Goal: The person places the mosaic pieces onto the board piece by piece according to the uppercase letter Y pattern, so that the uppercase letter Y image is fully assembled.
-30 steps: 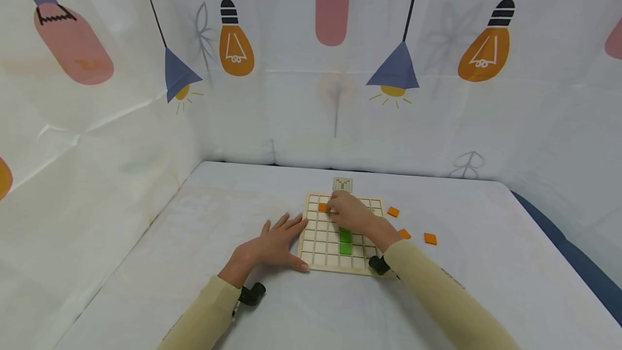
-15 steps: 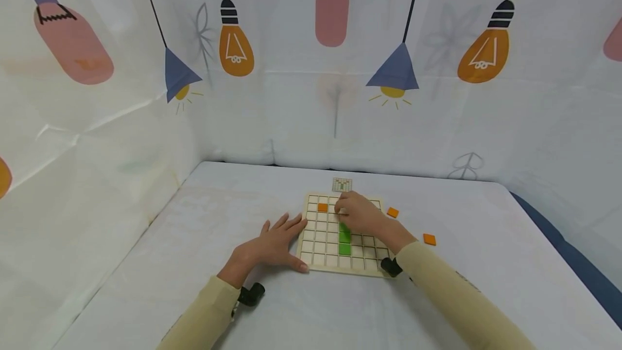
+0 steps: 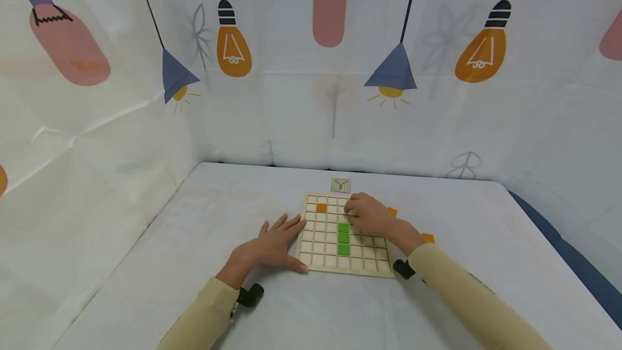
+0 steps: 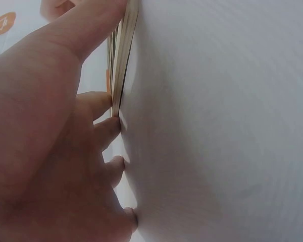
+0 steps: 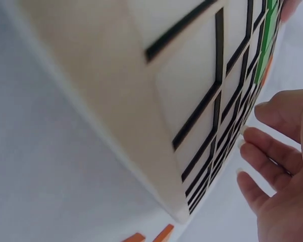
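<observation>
- Two tan sleeves (image 3: pixel 200 312) reach in from the near side, a small black device (image 3: pixel 250 295) at each wrist.
- Left hand (image 3: pixel 266 250): fingers spread wide, thumb and a fingertip against the left edge of the board (image 3: pixel 320 236).
- Board: pale wood, low plain rim, grid of square cells parted by dark grooves; flat on the white tabletop (image 3: pixel 311 312).
- Set in it: three green tiles (image 3: pixel 343 238) in one column; one orange tile (image 3: pixel 322 207) toward the far left corner.
- Right hand (image 3: pixel 371 217): over the board's far right part, blocking several cells; fingers loosely bent, thumb apart from them.
- Right of the board: two loose orange tiles (image 3: pixel 428 237), partly covered by hand and sleeve.
- Just past the far edge: small card (image 3: pixel 340 185), miniature grid printed on it.
- Farthest: white cloth (image 3: pixel 291 112), printed lamps and bulbs.
</observation>
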Action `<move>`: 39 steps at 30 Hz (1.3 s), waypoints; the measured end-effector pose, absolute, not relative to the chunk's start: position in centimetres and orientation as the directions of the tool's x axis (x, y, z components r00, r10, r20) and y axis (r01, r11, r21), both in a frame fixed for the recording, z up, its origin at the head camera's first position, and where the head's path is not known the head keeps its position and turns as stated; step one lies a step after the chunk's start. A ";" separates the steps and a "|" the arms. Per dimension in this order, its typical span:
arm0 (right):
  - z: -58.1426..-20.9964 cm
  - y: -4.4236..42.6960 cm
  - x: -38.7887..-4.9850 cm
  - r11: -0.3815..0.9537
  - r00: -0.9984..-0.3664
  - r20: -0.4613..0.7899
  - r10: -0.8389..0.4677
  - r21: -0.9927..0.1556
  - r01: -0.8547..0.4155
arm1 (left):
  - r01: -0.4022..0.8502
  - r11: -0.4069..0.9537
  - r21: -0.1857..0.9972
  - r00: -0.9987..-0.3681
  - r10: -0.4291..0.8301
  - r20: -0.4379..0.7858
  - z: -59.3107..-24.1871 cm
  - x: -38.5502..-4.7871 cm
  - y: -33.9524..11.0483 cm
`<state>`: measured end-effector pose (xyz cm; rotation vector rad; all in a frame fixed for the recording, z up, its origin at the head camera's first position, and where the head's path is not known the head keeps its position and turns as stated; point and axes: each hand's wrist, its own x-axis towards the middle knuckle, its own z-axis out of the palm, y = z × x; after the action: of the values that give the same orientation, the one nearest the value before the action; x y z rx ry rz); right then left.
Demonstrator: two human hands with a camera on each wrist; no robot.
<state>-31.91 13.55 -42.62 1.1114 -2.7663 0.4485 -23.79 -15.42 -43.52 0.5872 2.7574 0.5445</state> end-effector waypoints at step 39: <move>-42.9 20.7 -31.5 0.881 -0.884 0.233 -0.406 -0.156 -0.446 | 0.333 0.849 0.411 -0.881 0.435 -0.185 -43.3 -23.6 -15.3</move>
<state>-31.45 20.74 -42.95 0.6533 -2.8573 0.3048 -23.64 -15.29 -43.33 0.5840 2.7542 0.5412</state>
